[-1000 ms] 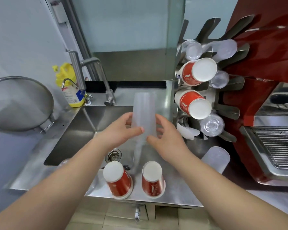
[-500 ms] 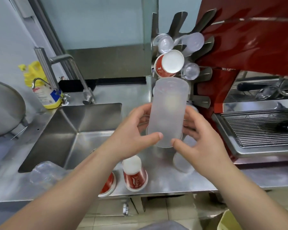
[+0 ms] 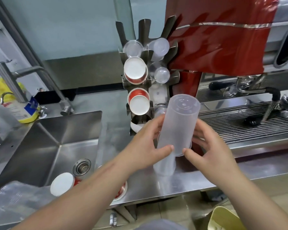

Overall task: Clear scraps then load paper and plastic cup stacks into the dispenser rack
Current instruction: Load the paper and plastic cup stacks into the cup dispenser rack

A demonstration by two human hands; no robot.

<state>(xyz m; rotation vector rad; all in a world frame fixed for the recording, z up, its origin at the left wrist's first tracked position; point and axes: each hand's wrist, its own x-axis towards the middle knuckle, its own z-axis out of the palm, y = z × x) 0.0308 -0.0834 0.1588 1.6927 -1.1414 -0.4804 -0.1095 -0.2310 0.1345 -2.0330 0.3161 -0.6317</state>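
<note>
I hold a frosted plastic cup stack upside down between both hands, just in front of the lower right slots of the metal dispenser rack. My left hand grips its left side and my right hand grips its right side, thumbs near the rim. The rack holds two red paper cup stacks on its left column and clear plastic cups on top and right. Another plastic stack stands on the counter under my hands. Two red paper stacks stand at the counter's front edge.
A steel sink with a tap lies to the left, a yellow bottle beside it. A red espresso machine with a drip grate fills the right. Crumpled clear plastic lies at the front left. A beige bin is below.
The plastic stack has moved right and closer to the rack's lower slots, still held by both hands. My view has shifted right and nearer, showing more of the espresso machine.
</note>
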